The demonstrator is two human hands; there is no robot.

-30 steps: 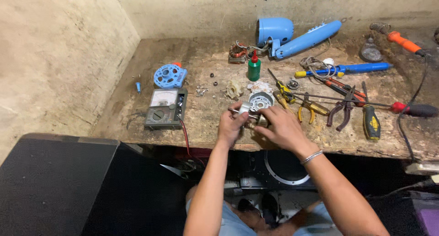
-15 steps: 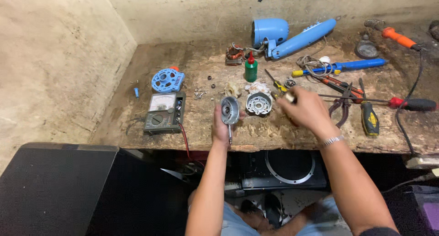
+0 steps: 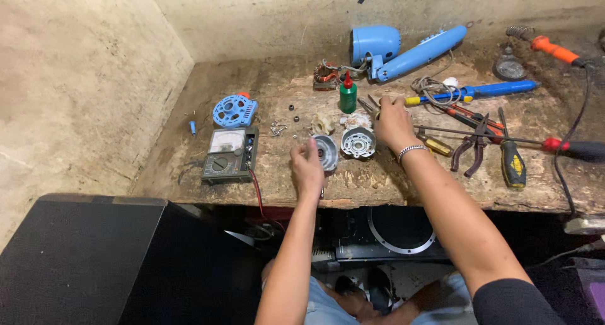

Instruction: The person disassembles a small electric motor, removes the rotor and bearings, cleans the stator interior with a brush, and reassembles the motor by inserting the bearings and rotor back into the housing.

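Head view: a worn wooden desk (image 3: 265, 174) is seen from above, with motor parts and tools spread over it.
Left hand: the left hand (image 3: 307, 169) is closed around a round grey motor end cap (image 3: 326, 152), held at the near part of the desk with the cap tilted up on edge.
Right hand: the right hand (image 3: 392, 120) is stretched forward, fingers curled over a small tool among the pliers (image 3: 372, 108); what exactly is pinched cannot be told.
Second cap: a matching grey housing half (image 3: 358, 142) lies flat on the desk, just beside the held cap and below the right hand.
Arm pose: both forearms are extended from below, the right one crossing farther up and right, wrist bent down, a bracelet (image 3: 410, 150) on it.
Risk, small parts: loose screws (image 3: 276, 130) lie near the left wrist and could be swept off by a forearm.
Risk, drop: the cap is gripped by one hand only near the desk's front edge, so a slip could send it to the floor.
Risk, leads: the multimeter (image 3: 229, 153) and its red lead hang close to the left elbow and could be snagged.
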